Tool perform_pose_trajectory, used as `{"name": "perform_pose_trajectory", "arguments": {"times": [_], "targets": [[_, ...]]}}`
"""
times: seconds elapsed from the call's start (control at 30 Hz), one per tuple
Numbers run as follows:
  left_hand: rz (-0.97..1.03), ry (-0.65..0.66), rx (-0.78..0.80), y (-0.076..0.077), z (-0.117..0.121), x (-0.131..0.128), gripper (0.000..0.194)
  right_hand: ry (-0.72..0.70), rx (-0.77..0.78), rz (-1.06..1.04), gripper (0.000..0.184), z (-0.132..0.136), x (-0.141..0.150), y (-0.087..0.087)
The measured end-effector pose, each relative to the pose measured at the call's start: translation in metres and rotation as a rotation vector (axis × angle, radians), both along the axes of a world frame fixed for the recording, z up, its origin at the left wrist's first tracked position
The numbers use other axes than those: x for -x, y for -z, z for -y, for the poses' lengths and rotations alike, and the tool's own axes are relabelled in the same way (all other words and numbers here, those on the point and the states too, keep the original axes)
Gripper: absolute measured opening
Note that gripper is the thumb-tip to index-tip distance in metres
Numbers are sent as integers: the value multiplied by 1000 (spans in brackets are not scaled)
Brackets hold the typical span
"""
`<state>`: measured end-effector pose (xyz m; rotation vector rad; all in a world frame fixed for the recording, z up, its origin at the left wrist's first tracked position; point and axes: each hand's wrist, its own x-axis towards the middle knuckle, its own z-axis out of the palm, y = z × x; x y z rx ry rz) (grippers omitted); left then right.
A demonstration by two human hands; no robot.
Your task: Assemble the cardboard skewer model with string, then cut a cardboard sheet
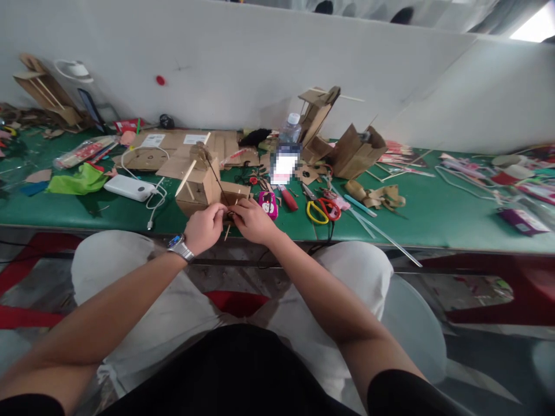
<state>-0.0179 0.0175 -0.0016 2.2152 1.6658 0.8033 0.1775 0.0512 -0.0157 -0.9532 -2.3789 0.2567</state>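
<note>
Two hands meet at the near edge of the green surface (197, 225), and one watch (180, 247) sits on the left wrist. The left hand (207, 226) and the right hand (255, 221) are close together, thumbs and fingers pinched on one thin dark strand (217, 180); its exact end between the fingertips is too small to make out.

The strand slants down from the top of one cardboard model (198, 192), which stands just beyond the left hand. Its tall part is upright, long axis rising from the surface, with a lower part reaching off to the right. I count three pale sticks about it: one leaning at its left, one at its top and one poking down under the fingers.

Just right of the right hand is one pink box (268, 205), then one red handle (289, 199), then scissors (318, 212) with yellow and red loops; whether one pair or two I cannot tell. Left of the model lies one white power bank (129, 188), near one green bag (82, 179).

Farther back stand one clear bottle (289, 132), one open carton (358, 153) and two more cardboard structures, one behind the bottle's right side (319, 118), one far left (48, 95). One red dot (161, 80) marks the wall (234, 69).
</note>
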Motion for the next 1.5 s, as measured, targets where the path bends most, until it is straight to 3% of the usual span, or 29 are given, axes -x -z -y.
{"name": "perform_pose_trajectory", "arguments": {"times": [0.23,0.4,0.53,0.73,0.97,1.07,1.27,1.5], "targets": [[410,101,177,0,4,5,47,-2,46,-17,10,-4,4,1],[1023,394,542,-4,5,7,67,9,141,-150,1,-7,3,-2],[1267,624,723,-10,5,12,85,10,173,-212,6,-10,2,0],[1330,812,865,-21,9,17,96,-58,132,-166,9,-12,2,3],[1338,880,934,-29,12,23,106,-6,136,-109,22,-9,0,-5],[1265,855,905,-30,14,24,110,-16,153,-146,20,-9,0,-7],[1086,679,782,-29,20,21,118,-22,200,-254,5,3,-1,-18],[1061,669,757,-31,19,21,114,-272,267,-430,21,46,-7,-28]]}}
